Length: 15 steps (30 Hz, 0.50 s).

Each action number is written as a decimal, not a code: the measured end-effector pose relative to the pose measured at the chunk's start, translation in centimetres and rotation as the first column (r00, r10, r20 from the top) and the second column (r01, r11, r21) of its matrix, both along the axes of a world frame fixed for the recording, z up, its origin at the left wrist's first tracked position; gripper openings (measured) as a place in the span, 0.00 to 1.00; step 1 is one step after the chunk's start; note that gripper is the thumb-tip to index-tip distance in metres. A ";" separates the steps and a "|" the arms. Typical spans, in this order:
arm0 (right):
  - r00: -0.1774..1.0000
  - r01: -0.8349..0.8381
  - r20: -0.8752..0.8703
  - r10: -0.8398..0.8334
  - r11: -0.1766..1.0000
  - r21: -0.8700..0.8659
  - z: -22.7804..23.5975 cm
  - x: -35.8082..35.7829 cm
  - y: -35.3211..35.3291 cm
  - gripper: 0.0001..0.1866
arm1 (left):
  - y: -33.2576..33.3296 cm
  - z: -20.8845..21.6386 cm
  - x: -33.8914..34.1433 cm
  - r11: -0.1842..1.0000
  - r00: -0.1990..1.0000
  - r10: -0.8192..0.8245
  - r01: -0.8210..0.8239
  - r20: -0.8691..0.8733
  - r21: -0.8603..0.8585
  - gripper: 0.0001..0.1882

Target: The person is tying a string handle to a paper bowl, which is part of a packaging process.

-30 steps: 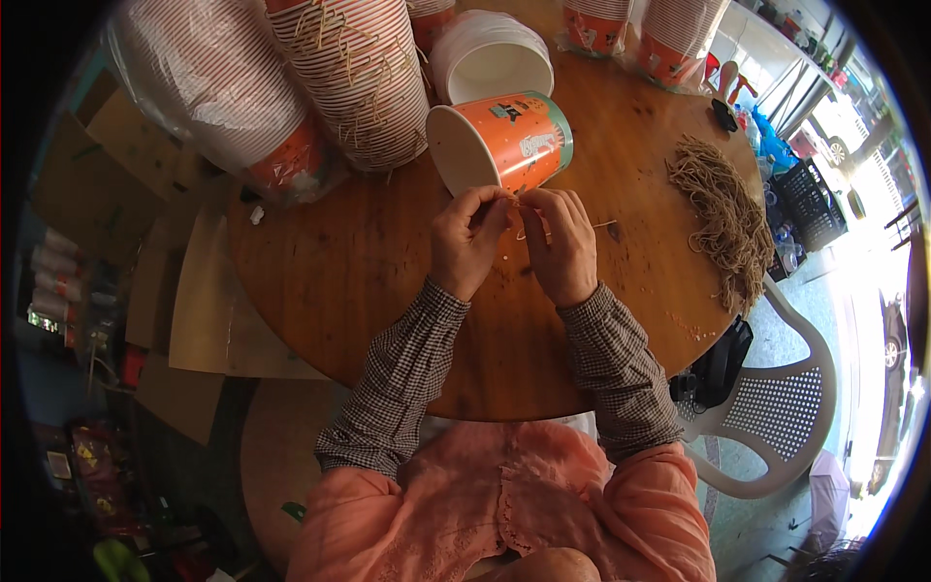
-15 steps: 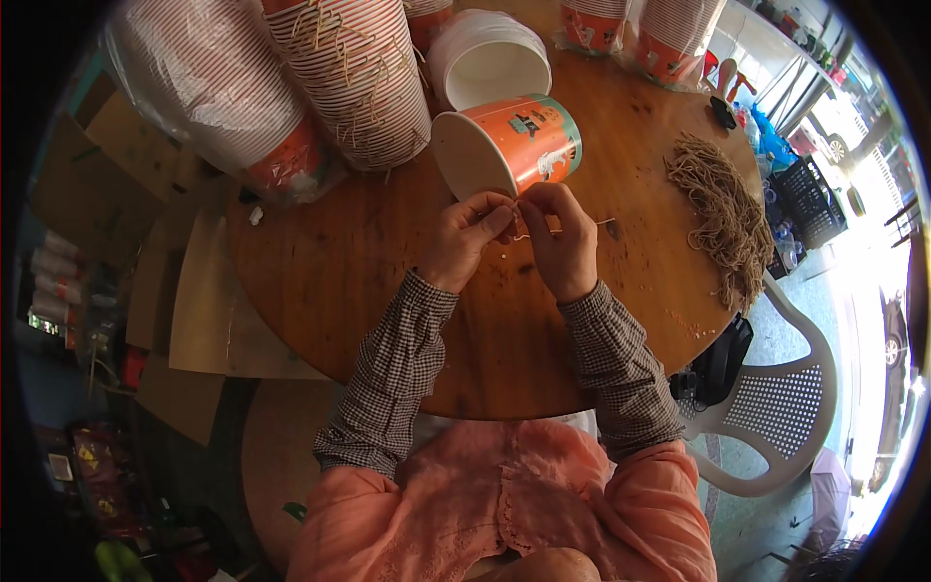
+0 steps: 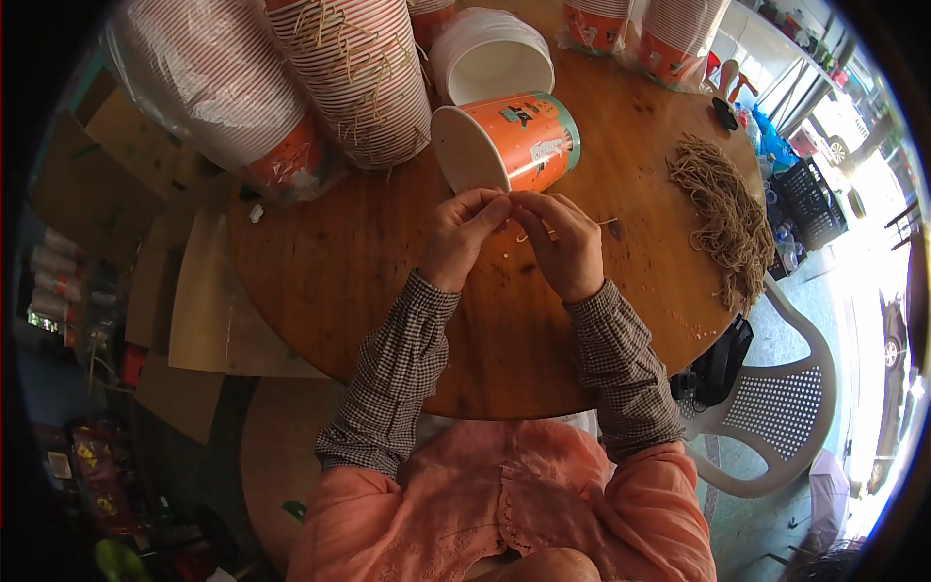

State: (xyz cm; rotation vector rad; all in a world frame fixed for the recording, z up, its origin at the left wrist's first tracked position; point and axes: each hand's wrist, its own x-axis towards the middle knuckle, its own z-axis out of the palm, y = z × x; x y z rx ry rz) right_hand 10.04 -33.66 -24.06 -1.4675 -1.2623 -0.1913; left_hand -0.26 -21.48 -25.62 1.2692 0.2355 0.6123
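An orange printed paper bucket (image 3: 543, 145) lies on its side on the round wooden table (image 3: 339, 291), its pale base facing left. My left hand (image 3: 458, 238) and my right hand (image 3: 572, 247) meet at the near edge of that base, thumbs and forefingers pinched closed. A thin tan string (image 3: 553, 234) comes out from between the fingertips and trails to the right behind my right hand. The fingers cover the spot where the string meets the bucket. Behind it, a white-lined bucket (image 3: 499, 73) in clear plastic shows its open mouth.
A tangled bundle of tan strings (image 3: 722, 223) lies at the table's right edge. Tall bucket stacks (image 3: 359, 87) stand at the far left, one draped with loose strings. More wrapped stacks (image 3: 669, 48) are at the back. A white plastic chair (image 3: 776, 407) stands at the right.
My fingertips have come closer together and moved slightly up at the base edge. The bucket has rolled a little, shifting its print. The rest stays put.
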 end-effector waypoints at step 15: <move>0.991 0.067 -0.120 -0.061 0.997 0.043 -0.2 0.0 0.1 0.07 | -0.8 0.2 0.4 0.943 0.992 0.041 -0.077 0.117 0.325 0.07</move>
